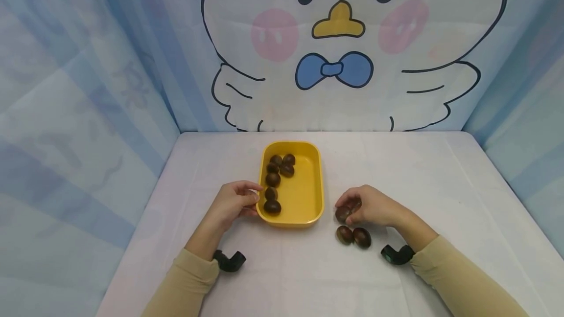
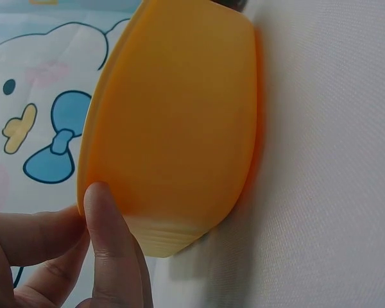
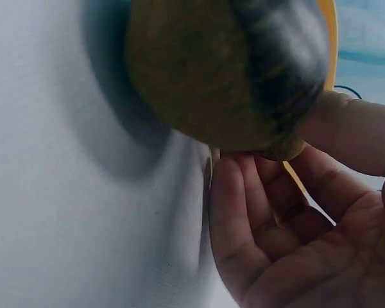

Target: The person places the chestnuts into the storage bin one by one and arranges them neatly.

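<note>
A yellow tray (image 1: 301, 185) holds several glossy brown chestnuts (image 1: 272, 179), most of them along its left side. My left hand (image 1: 233, 204) pinches the tray's left rim; in the left wrist view its fingers (image 2: 106, 237) press on the outer wall. To the right of the tray, my right hand (image 1: 372, 205) has its thumb and fingers around a chestnut (image 1: 342, 215) at the table surface. Two more chestnuts (image 1: 362, 237) lie just in front of that hand. One looms large in the right wrist view as a brown-green chestnut (image 3: 199, 70), hiding most of the held one.
A white cloth (image 1: 282, 278) covers the table. Behind it hangs a curtain (image 1: 335, 106) printed with a cartoon face, and blue patterned curtains (image 1: 88, 111) flank both sides. Black wrist devices (image 1: 230, 261) protrude beside both sleeves.
</note>
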{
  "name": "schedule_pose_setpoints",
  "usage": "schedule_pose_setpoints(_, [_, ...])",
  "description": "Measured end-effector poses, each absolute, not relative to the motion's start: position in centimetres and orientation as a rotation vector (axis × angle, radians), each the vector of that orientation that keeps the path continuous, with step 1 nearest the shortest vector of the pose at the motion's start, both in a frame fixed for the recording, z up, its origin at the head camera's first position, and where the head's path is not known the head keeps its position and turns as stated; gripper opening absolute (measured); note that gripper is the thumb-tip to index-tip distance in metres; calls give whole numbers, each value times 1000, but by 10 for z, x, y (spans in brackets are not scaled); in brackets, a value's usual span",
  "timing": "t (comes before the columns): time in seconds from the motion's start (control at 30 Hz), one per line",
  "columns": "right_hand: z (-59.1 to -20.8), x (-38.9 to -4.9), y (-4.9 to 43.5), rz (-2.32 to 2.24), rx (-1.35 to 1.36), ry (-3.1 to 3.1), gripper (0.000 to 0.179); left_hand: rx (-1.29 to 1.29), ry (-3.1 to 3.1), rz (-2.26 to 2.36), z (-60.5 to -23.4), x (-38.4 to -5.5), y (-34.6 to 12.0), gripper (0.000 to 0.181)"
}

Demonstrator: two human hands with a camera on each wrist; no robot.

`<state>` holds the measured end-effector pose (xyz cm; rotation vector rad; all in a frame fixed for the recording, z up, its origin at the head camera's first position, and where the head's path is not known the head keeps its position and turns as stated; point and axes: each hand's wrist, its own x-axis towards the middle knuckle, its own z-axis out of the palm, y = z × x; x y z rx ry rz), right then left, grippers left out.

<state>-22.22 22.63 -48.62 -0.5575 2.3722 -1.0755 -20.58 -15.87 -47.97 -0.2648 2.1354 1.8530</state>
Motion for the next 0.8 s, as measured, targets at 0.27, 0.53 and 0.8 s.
schedule_pose_setpoints(0.27, [-473,-225,227,-1141,-480,2374,40,-266,2150,1846,-478,-204,-156,26])
schedule_pose_setpoints(0.53, [-454,-233,215,-1219,-490,2414,41,-258,2151,1850,-478,-202,-157,28])
schedule_pose_setpoints(0.8, [-435,-241,187,-1311,-534,2387,41,-249,2142,1846,-477,-202,-158,29])
